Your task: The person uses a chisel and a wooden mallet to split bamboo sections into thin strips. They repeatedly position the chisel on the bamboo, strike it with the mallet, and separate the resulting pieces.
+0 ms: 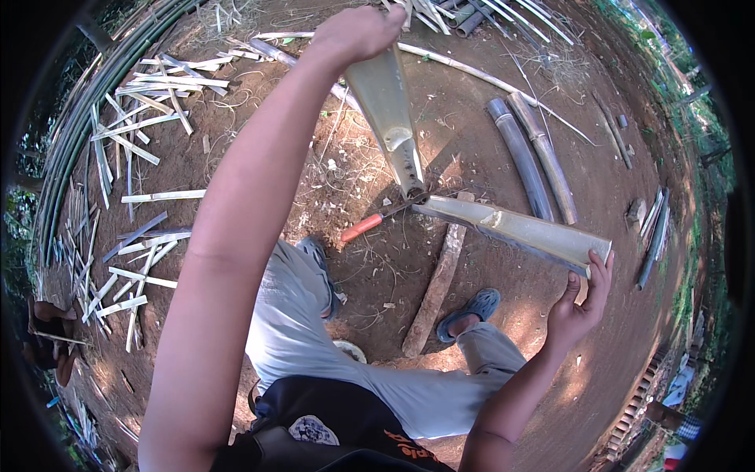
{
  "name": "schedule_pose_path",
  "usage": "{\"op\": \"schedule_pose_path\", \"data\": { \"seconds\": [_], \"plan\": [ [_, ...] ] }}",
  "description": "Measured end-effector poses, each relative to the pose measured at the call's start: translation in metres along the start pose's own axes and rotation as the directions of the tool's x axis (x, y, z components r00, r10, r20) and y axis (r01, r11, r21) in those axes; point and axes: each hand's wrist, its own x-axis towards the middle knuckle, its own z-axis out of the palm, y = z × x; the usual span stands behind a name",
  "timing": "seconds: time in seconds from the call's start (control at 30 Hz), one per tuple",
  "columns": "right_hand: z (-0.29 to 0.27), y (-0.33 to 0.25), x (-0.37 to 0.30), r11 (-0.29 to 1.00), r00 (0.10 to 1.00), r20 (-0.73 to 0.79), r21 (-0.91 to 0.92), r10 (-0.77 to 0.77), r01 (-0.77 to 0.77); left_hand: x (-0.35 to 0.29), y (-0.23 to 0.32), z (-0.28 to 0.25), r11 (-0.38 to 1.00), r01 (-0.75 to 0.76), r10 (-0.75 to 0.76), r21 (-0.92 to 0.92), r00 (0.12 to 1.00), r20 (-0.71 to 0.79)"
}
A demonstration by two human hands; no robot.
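Two halves of a split bamboo culm spread apart in a V, their pale hollow insides showing. My left hand (358, 33), at the top, is closed over the end of one bamboo half (381, 90). To the right, my right hand (583, 303) grips the wide end of the other bamboo half (523, 224) between thumb and fingers. Where the halves meet there is a knife with an orange handle (362, 228); its dark blade crosses the narrow ends. Whether the halves are still joined there, I cannot tell.
A log (435, 303) lies on the dirt between my feet. Two bamboo poles (543, 161) rest beyond the right half. Split strips (145, 197) are scattered at left, beside long green poles (71, 134). Another person (53, 338) is at the far left edge.
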Motion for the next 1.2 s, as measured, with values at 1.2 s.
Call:
{"op": "schedule_pose_path", "data": {
  "seconds": [1.2],
  "plan": [
    [0.338, -0.05, -0.3, 0.148, -0.105, 0.789, -0.241, 0.606, -0.959, -0.089, -0.045, -0.014, 0.845, 0.082, -0.191, -0.528, 0.969, -0.156]
  ]
}}
